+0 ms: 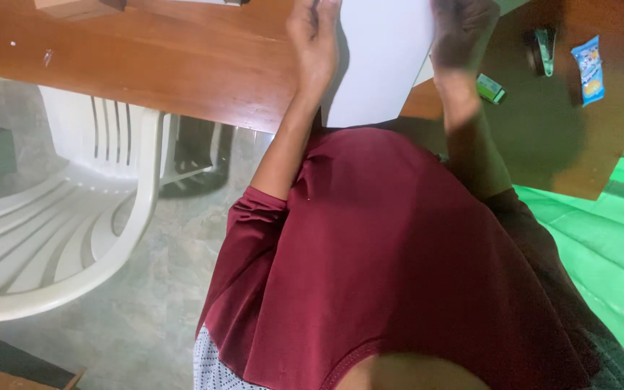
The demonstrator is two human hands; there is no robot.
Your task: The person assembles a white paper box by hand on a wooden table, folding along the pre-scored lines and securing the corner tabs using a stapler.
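the left hand [313, 40] curls its fingers closed around the left edge of a white sheet of paper [380, 61], and the right hand [462, 32] grips the right edge the same way. the sheet is held over the near edge of the wooden counter [182, 65], close to the maroon shirt [391, 253]. a green stapler [544, 49] and a blue packet [588, 68] lie to the right.

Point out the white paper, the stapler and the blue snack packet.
white paper [380, 65], head view, middle of sheet.
stapler [544, 49], head view, its body.
blue snack packet [588, 70], head view, packet centre.
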